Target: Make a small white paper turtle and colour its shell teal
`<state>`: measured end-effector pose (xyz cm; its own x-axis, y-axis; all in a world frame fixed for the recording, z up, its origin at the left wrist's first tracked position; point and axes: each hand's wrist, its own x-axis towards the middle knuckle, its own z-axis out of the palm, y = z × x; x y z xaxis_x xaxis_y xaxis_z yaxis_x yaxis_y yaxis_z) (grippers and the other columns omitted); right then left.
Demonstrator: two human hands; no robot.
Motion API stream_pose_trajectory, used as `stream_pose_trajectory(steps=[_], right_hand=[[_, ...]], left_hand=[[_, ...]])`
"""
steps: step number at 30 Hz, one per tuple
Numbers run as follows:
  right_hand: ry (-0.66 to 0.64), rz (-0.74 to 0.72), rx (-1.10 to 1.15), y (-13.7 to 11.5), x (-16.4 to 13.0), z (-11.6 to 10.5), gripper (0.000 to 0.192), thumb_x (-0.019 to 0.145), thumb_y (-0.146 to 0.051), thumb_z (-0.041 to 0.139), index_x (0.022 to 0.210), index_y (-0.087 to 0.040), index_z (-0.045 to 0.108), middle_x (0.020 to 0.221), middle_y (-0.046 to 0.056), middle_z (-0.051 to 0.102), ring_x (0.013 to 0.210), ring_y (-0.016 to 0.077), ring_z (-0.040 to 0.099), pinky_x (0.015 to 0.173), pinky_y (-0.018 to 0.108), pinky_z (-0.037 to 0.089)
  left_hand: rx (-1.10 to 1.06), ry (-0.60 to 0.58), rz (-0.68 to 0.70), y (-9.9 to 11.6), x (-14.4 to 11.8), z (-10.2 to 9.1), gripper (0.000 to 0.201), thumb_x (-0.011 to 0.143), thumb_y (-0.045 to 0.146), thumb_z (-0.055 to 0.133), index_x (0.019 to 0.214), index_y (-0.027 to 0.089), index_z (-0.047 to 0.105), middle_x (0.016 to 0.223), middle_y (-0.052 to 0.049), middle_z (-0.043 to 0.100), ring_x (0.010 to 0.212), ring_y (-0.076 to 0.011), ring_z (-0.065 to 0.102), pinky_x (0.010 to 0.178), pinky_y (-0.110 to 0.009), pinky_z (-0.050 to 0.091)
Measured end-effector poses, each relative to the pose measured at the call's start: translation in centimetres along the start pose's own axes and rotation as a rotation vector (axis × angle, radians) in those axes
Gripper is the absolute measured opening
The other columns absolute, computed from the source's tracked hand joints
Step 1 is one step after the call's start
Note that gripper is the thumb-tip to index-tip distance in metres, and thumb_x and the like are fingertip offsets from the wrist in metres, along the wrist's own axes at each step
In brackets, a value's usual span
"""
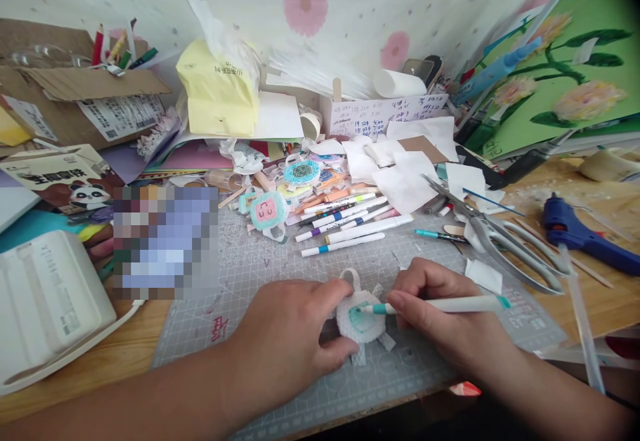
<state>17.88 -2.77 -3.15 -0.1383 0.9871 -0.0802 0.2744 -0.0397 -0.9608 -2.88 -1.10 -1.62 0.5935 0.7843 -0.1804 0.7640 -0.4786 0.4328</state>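
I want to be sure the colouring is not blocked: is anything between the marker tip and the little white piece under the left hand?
Nothing visible. The teal marker in the right hand has its tip right on the white piece, which the left hand pins to the cutting mat. The scissors lie apart, behind the right hand.

Wall in front of me: white paper with pink flower prints and small grey dots. Bench is bare wood, grey gridded cutting mat across the middle. Cardboard box back left, green flower painting leaning back right. Soft, even daylight, no hard shadows. Floor and windows not in view.
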Motion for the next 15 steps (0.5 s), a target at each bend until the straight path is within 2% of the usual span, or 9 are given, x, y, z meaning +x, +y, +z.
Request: stream_pose_trajectory(steps=[7, 12, 15], right_hand=[[0.011, 0.012, 0.013, -0.2, 0.1, 0.0, 0.024, 0.077, -0.031, 0.061, 0.060, -0.022, 0.049, 0.052, -0.003, 0.053, 0.050, 0.0117, 0.044, 0.046, 0.023, 0.037], [0.059, 0.019, 0.095, 0.0, 0.0, -0.2, 0.025, 0.079, -0.029, 0.059, 0.059, -0.022, 0.046, 0.050, -0.004, 0.051, 0.050, 0.0116, 0.043, 0.047, 0.023, 0.035], [0.037, 0.020, 0.111, 0.1, 0.0, -0.2, 0.024, 0.079, -0.027, 0.060, 0.059, -0.022, 0.047, 0.051, -0.004, 0.051, 0.050, 0.0114, 0.042, 0.048, 0.023, 0.034]], left_hand=[[-0.019, -0.053, -0.015, 0.4, 0.2, -0.8, 0.041, 0.073, 0.042, 0.062, 0.110, 0.026, 0.056, 0.081, 0.000, 0.069, 0.068, -0.0194, 0.062, 0.059, -0.028, 0.039], [0.008, -0.067, -0.039, 0.8, 0.3, -1.3, 0.039, 0.074, 0.042, 0.061, 0.109, 0.026, 0.058, 0.073, 0.001, 0.067, 0.063, -0.0185, 0.060, 0.056, -0.027, 0.037], [0.001, -0.058, -0.033, 0.7, 0.2, -1.2, 0.038, 0.074, 0.041, 0.061, 0.109, 0.026, 0.058, 0.074, 0.001, 0.067, 0.062, -0.0180, 0.060, 0.056, -0.027, 0.037]])
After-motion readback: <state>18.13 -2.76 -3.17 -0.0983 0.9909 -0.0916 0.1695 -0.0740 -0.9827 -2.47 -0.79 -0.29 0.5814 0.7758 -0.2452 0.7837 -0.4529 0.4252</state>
